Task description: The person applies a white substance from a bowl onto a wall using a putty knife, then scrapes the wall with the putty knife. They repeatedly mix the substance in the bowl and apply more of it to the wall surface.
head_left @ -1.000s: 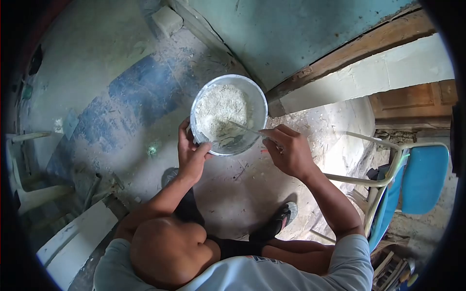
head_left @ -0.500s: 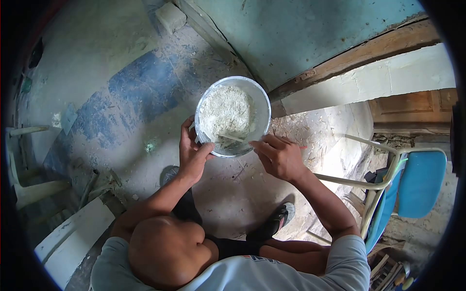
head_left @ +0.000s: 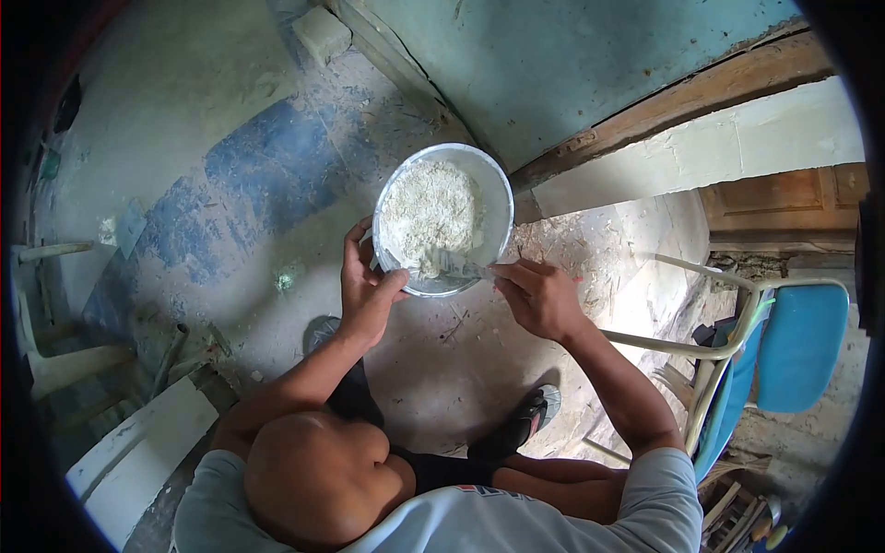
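Note:
A round metal pot (head_left: 503,198) with a pale rim holds a white, crumbly powder (head_left: 430,205). My left hand (head_left: 367,293) is closed on the pot's lower left side, thumb over the rim and fingers around the outside by a handle. In my right hand (head_left: 544,297), at the lower right of the rim, is a putty knife (head_left: 454,264). Its flat grey blade reaches into the pot and lies in the powder near the bottom edge. My right fingers hide most of its handle.
A blue-seated metal chair (head_left: 802,346) stands at right, near a white board (head_left: 710,152). A pale block (head_left: 323,35) sits at the upper left beside the blue-green panel (head_left: 572,64). Debris litters the floor (head_left: 433,378). A white plank (head_left: 147,456) lies lower left.
The putty knife has turned, so its blade now shows broad side up rather than edge-on. My right hand has rotated and shifted slightly right. My left hand keeps its hold.

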{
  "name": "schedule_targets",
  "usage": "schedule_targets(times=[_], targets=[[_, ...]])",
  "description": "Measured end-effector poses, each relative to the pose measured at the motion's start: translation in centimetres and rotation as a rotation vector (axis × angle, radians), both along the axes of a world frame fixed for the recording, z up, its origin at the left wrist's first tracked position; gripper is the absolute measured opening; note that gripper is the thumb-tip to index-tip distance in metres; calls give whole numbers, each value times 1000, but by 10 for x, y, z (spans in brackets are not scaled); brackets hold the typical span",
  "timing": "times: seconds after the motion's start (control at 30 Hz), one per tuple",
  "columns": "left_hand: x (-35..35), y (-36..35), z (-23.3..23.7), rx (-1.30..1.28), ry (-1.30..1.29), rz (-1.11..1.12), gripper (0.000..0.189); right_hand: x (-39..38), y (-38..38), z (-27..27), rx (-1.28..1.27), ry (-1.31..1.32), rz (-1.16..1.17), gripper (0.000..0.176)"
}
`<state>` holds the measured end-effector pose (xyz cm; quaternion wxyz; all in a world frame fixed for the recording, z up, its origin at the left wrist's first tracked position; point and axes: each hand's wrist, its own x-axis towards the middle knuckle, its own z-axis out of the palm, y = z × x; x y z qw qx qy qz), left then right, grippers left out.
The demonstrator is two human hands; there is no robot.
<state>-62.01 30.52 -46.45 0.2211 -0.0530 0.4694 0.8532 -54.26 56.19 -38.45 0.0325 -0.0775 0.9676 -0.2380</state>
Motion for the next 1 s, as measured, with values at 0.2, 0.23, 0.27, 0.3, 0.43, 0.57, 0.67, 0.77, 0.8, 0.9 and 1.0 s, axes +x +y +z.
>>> schedule_targets(times=[0.2,0.23,0.27,0.3,0.43,0.57,0.67,0.77,0.8,0.9,1.0], targets=[[1,7,-14,-60,257,59,92,-2,-6,17,-108,-189,-325,15],[2,8,-16,-59,257,55,92,-6,-4,17,-105,-229,-308,16],[2,9,-16,-72,274,45,93,-8,-2,16,-102,-268,-292,17],[4,10,-15,-85,290,34,94,-7,0,13,-102,-267,-297,17],[7,12,-13,-61,287,40,94,-5,-2,-7,-331,-310,-277,17],[7,13,-9,-37,283,15,94,10,-19,-37,-524,-290,-352,21],[7,16,-7,-21,256,37,94,16,-26,-40,-625,-267,-395,22],[4,10,-17,-13,91,50,94,18,-19,-27,-660,-260,-413,22],[3,7,-14,-21,36,61,93,19,-14,-21,-651,-274,-421,21],[-3,12,-1,12,-45,62,90,25,3,1,-735,-194,-379,20],[-6,11,5,55,-105,43,88,27,15,48,-802,-115,-419,20]])
